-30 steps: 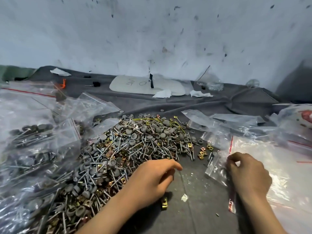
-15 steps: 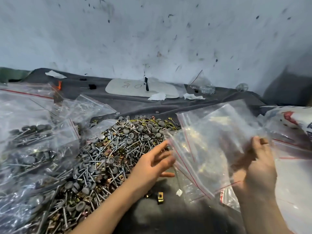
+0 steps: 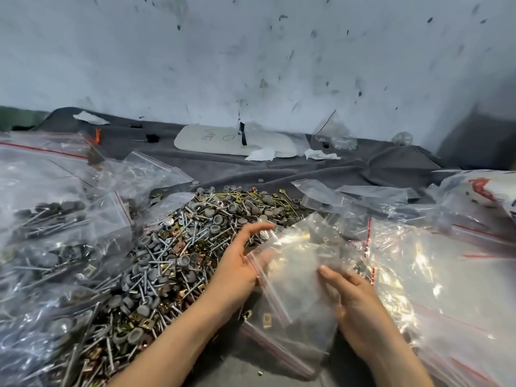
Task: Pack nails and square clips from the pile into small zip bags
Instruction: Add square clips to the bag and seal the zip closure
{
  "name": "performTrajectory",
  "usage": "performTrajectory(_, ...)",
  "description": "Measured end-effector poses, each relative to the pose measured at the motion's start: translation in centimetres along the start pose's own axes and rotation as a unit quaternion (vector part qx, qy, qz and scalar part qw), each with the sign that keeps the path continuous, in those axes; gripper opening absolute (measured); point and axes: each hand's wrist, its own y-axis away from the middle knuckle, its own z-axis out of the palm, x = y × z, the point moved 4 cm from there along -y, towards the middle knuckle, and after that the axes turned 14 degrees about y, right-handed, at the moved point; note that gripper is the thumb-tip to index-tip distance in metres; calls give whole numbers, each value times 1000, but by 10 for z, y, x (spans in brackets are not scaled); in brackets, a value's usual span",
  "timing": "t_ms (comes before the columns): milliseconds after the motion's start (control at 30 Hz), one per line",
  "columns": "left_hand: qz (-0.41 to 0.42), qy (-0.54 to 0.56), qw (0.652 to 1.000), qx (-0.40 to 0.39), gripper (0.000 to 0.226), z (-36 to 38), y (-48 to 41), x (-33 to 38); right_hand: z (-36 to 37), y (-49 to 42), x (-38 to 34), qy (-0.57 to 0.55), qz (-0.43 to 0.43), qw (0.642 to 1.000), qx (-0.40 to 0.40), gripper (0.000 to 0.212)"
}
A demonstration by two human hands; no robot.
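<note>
A pile of grey-capped nails and brass square clips (image 3: 178, 252) covers the dark cloth left of centre. A small clear zip bag (image 3: 296, 277) with a red zip line hangs in front of me, over the pile's right edge. My right hand (image 3: 357, 303) grips the bag, thumb on top and fingers beneath it. At the bag's left edge, by the red line, my left hand (image 3: 240, 266) touches the bag with its fingers loosely spread. Two loose brass clips (image 3: 267, 319) lie on the cloth under the bag.
Filled zip bags (image 3: 50, 236) of nails are heaped at the left. A stack of empty zip bags (image 3: 435, 277) lies at the right. A white board (image 3: 223, 141) and paper scraps sit at the back by the stained wall. The grey cloth (image 3: 349, 169) is wrinkled.
My right hand lifted a zip bag off the right-hand stack and brought it to the centre. My left hand left the pile's edge and came up to the bag's left edge.
</note>
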Motion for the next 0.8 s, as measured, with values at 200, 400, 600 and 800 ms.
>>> performTrajectory(200,-64,51,995,-53,57,-1,2,-5,4,4,0,24,-5,999,23,16)
performTrajectory(400,-30,99,993,-63,28,2,-1,-4,-4,9,-15,32,-45,995,83,11)
performTrajectory(600,-26,214,975,-48,34,-5,-5,3,-79,26,-70,-2,-211,957,197,13)
performTrajectory(800,-110,59,986,-115,35,1,0,-11,-145,23,-80,274,-138,867,393,28)
